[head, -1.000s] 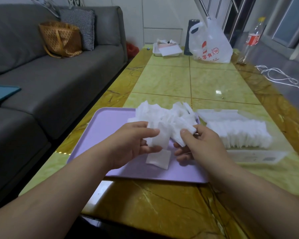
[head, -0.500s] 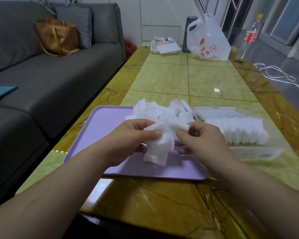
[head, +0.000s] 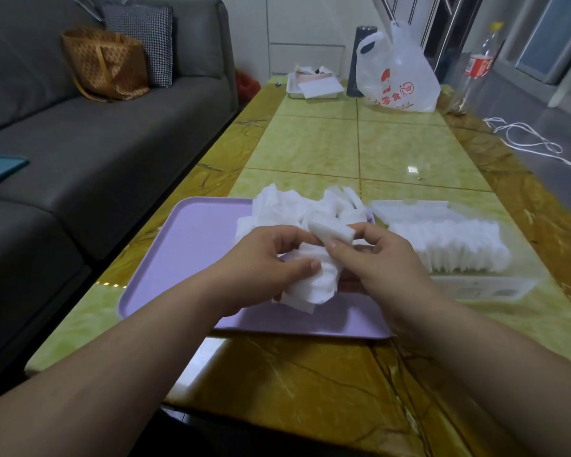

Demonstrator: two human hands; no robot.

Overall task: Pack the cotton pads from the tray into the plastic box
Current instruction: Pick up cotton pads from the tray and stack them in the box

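**Q:** Is there any writing you can read to me?

**A:** A white plastic bag [head: 398,74] at the far end of the table [head: 310,146] carries red print in Chinese characters. Two of them look like 零食, and the others are too blurred to read. Beside it stands a clear bottle [head: 462,90] with a red label [head: 478,65] that I cannot read. The near wall of the plastic box [head: 455,285] bears a pale label [head: 501,292], too small to make out.

**Q:** What are my hands doing?

**A:** Both are over the purple tray [head: 185,252], close together, with fingers curled. Your left hand [head: 267,262] grips a crumpled bunch of cotton pads [head: 317,282], thumb pressed on its front, and the bunch hangs down toward the tray. Your right hand [head: 379,262] pinches a small neat stack of pads [head: 332,231] between thumb and forefinger, just above the bunch. I cannot tell whether the stack and the bunch touch.

**Q:** Which way does that stack point?

**A:** Its long axis runs roughly left to right, dipping slightly to the right, with its edge toward you.

**Q:** And the other pads?

**A:** A loose pile [head: 287,206] lies in the tray's far right corner. The box sits on the table just right of the tray. It holds a row of pads [head: 449,245] standing on edge, and the row runs left to right along the box.
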